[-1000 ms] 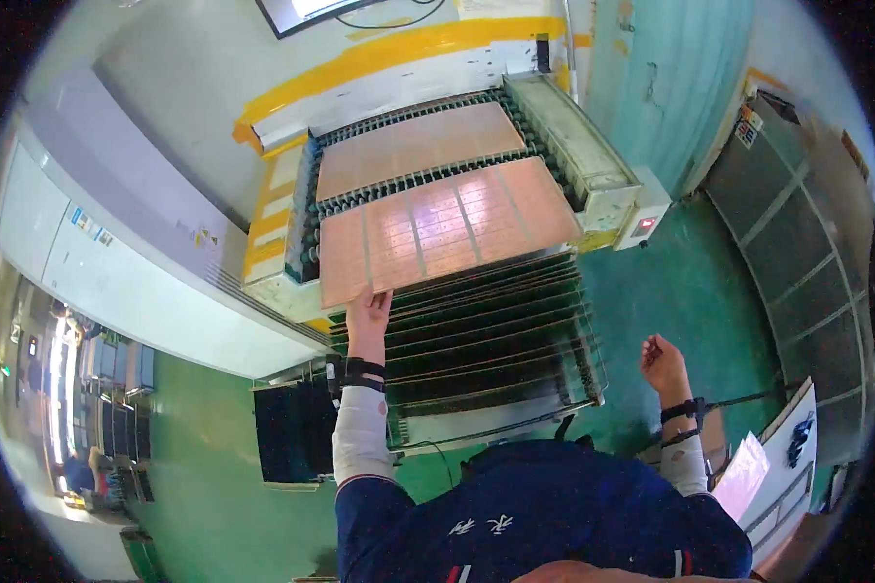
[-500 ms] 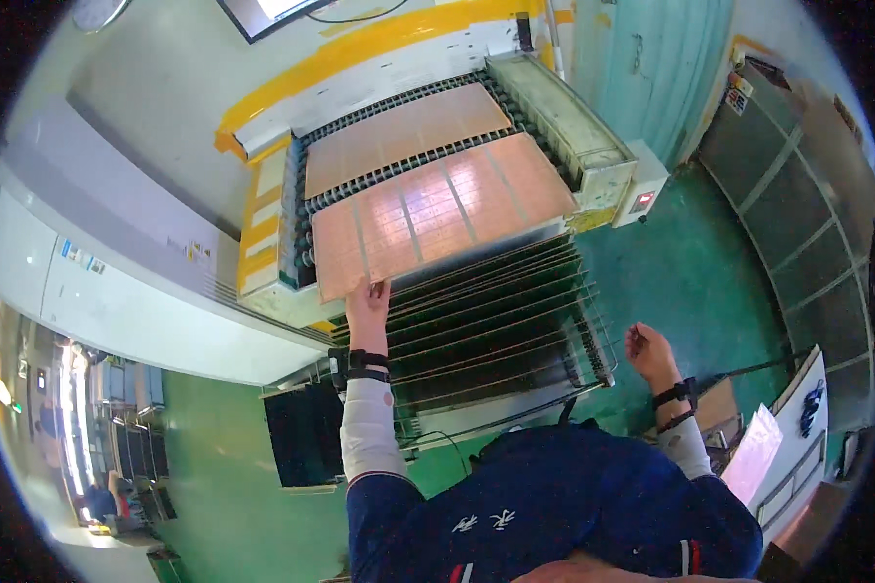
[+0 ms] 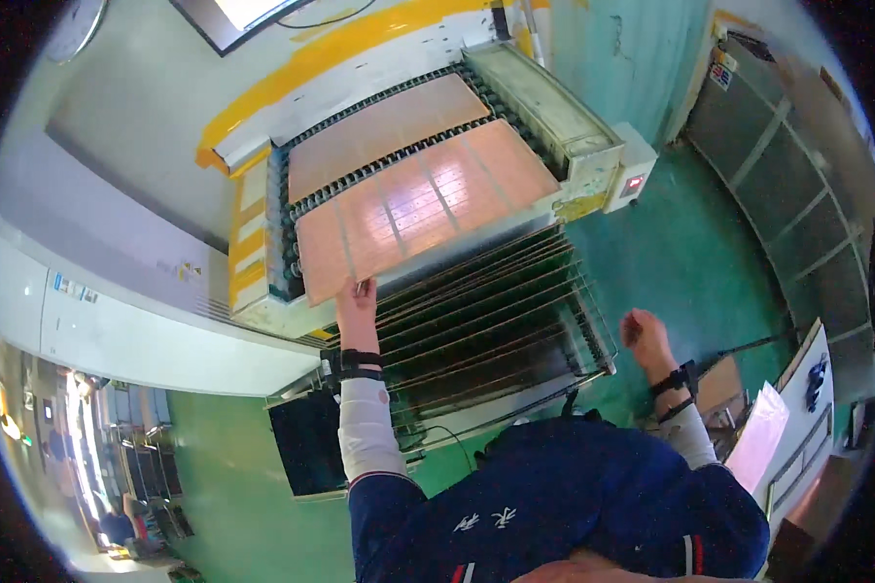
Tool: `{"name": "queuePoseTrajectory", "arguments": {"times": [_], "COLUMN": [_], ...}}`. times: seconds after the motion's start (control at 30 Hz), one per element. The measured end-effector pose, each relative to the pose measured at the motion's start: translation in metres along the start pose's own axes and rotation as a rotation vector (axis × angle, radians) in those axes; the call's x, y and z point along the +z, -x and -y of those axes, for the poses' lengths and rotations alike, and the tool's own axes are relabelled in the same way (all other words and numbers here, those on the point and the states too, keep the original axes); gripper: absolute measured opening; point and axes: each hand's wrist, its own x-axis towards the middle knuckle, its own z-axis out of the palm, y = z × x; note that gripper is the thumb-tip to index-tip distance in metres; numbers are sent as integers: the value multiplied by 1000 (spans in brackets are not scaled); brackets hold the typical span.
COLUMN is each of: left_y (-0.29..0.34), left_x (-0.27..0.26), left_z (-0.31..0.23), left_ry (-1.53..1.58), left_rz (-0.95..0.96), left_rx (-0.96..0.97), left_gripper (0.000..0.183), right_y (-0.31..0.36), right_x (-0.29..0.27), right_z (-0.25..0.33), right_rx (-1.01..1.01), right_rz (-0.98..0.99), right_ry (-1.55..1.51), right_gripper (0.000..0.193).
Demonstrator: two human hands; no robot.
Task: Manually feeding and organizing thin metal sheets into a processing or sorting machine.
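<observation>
Two flat copper-coloured panels lie on the black rollers of a conveyor machine, one behind the other. The front corner of the nearer copper-coloured panel (image 3: 418,199) is pinched in the fingers of my left hand (image 3: 357,303), which reaches up from below its left end. Most of this panel still rests on the rollers. Behind it, the farther copper-coloured panel (image 3: 389,131) is untouched. My right hand (image 3: 645,337) hangs over the green floor, right of a slotted rack (image 3: 476,325). Its fingers curl in loosely and I see nothing in them.
The rack, with thin rods, stands directly before the conveyor machine (image 3: 578,146). A white cabinet (image 3: 146,316) runs along the left. Large grey framed panels (image 3: 787,175) lean at the right. Nearer, a white board (image 3: 802,428) and a pink sheet (image 3: 760,437) stand beside my right arm.
The view has shifted a little, so the machine sits slightly farther left and higher. My left hand keeps its pinch on the panel corner. My right hand stays beside the rack.
</observation>
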Motion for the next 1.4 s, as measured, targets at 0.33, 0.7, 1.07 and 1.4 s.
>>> {"name": "queuePoseTrajectory", "arguments": {"times": [0.33,0.7,1.07,1.4], "left_y": [-22,-13,-35,-39], "left_x": [-6,9,-10,-11], "left_z": [1,-10,-6,-9], "left_ry": [-18,-93,-141,-128], "left_rz": [-160,-155,-206,-211], "left_rx": [-51,-67,-50,-76], "left_gripper": [18,23,25,20], "right_y": [5,-1,-12,-10], "right_x": [24,31,20,26], "right_z": [-2,-9,-25,-23], "right_rx": [-63,-90,-135,-117], "right_rz": [-99,-189,-199,-217], "right_ry": [90,186,248,245], "right_gripper": [18,17,18,20]}}
